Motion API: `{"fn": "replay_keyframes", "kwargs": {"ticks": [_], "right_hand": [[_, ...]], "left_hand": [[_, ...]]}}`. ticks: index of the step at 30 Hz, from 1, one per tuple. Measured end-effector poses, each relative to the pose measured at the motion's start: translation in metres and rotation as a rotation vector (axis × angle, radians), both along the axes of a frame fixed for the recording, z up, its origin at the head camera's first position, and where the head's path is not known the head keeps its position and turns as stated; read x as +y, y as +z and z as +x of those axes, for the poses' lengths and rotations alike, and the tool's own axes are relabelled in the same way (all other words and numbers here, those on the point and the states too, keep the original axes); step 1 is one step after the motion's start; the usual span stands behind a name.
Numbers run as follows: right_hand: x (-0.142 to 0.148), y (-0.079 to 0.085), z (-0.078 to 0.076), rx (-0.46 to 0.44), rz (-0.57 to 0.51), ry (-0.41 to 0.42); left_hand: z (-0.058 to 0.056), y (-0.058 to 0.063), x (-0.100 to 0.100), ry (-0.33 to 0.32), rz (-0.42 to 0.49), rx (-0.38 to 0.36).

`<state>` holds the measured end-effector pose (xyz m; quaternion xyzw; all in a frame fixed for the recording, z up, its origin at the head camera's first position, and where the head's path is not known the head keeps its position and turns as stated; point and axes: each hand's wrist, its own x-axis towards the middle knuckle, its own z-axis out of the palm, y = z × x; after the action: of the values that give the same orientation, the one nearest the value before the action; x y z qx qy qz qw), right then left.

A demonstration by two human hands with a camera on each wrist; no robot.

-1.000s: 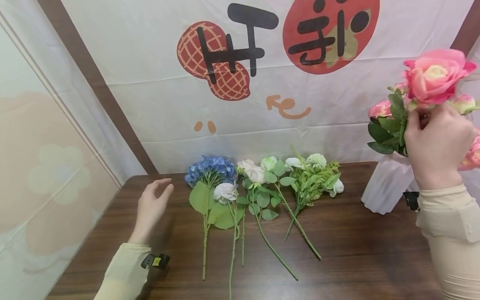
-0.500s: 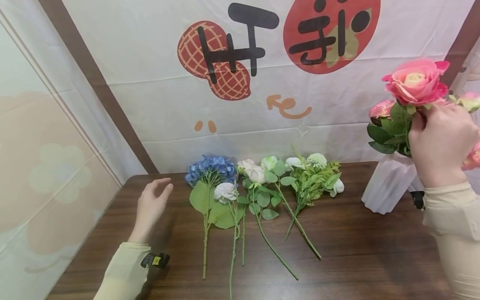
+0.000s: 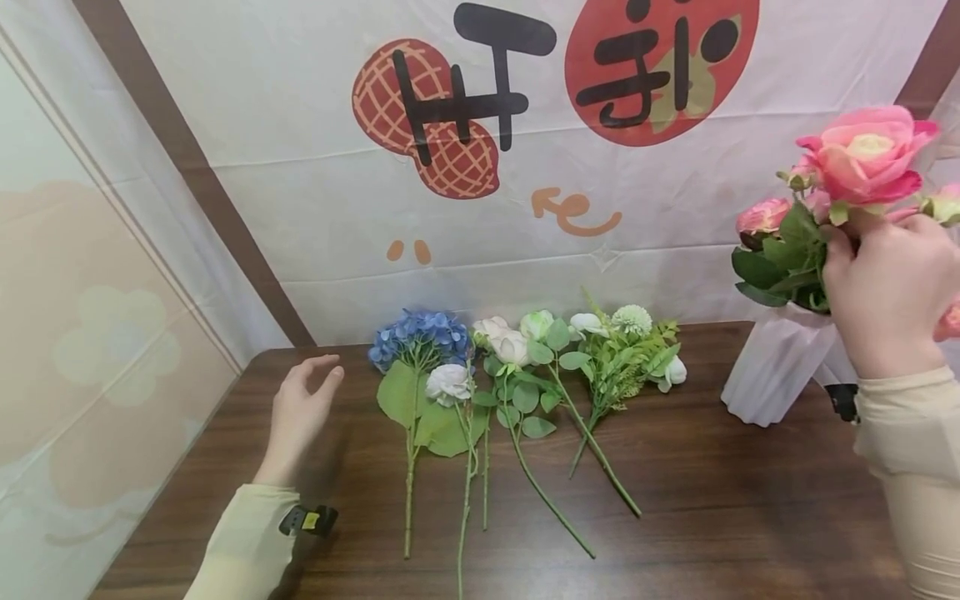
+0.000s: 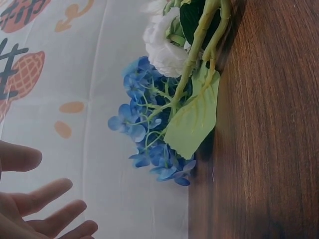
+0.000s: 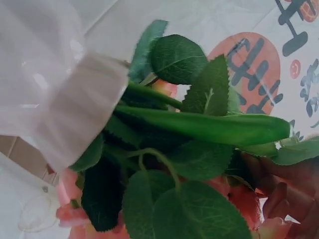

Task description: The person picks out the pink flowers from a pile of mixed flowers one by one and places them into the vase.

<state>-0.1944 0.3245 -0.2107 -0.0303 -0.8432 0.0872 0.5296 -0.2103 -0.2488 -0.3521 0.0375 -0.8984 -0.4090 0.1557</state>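
Note:
My right hand [image 3: 892, 283] grips a large pink rose [image 3: 870, 154] just under its bloom, above a white fluted vase [image 3: 772, 371]. Smaller pink flowers [image 3: 763, 217] and dark green leaves [image 3: 776, 258] stand in the vase around it. In the right wrist view, green stems [image 5: 199, 124] rise from the vase's mouth, and my fingers are in shadow at the lower right. My left hand [image 3: 303, 412] holds nothing, fingers loosely bent, left of a blue hydrangea [image 3: 423, 342]. The left wrist view shows those fingers spread apart from the hydrangea.
Several cut flowers lie across the brown table [image 3: 337, 550]: a white flower [image 3: 448, 385], pale blooms [image 3: 512, 346] with rounded leaves, and a green sprig [image 3: 618, 375] with a pompom bloom [image 3: 632, 321]. A printed white cloth [image 3: 315, 208] hangs behind the table.
The rose head swung left, then back right and sits slightly lower than a second ago. My right hand shifted slightly right and down. My left hand stayed in place.

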Motion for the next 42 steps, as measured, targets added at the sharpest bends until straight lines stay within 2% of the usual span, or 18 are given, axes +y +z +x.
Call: {"fn": "replay_keyframes", "kwargs": {"ticks": [9, 15, 20, 24, 27, 31, 39, 42], "right_hand": [[0.001, 0.003, -0.005, -0.018, 0.03, -0.008], [0.009, 0.004, -0.002, -0.033, 0.022, 0.073], [0.016, -0.002, 0.003, -0.044, 0.018, 0.117], [0.02, -0.014, 0.004, -0.052, 0.05, 0.114], [0.021, -0.021, 0.004, -0.095, 0.046, 0.078], [0.02, -0.02, 0.005, -0.136, 0.016, 0.043], [0.021, -0.024, 0.002, -0.074, 0.09, 0.066], [0.02, -0.025, 0.002, -0.086, 0.105, 0.049]], "left_hand": [[0.001, 0.003, 0.0, 0.009, 0.005, -0.005], [0.003, 0.003, -0.001, 0.009, 0.002, -0.011], [0.003, 0.002, -0.001, 0.006, 0.005, -0.013], [0.004, 0.002, -0.002, 0.006, 0.009, -0.019], [0.004, 0.001, -0.003, 0.013, 0.007, -0.015], [0.004, 0.002, -0.003, 0.015, 0.006, -0.005], [0.004, 0.006, -0.003, 0.015, 0.023, -0.018], [0.004, 0.007, -0.003, 0.014, 0.018, -0.013]]}}
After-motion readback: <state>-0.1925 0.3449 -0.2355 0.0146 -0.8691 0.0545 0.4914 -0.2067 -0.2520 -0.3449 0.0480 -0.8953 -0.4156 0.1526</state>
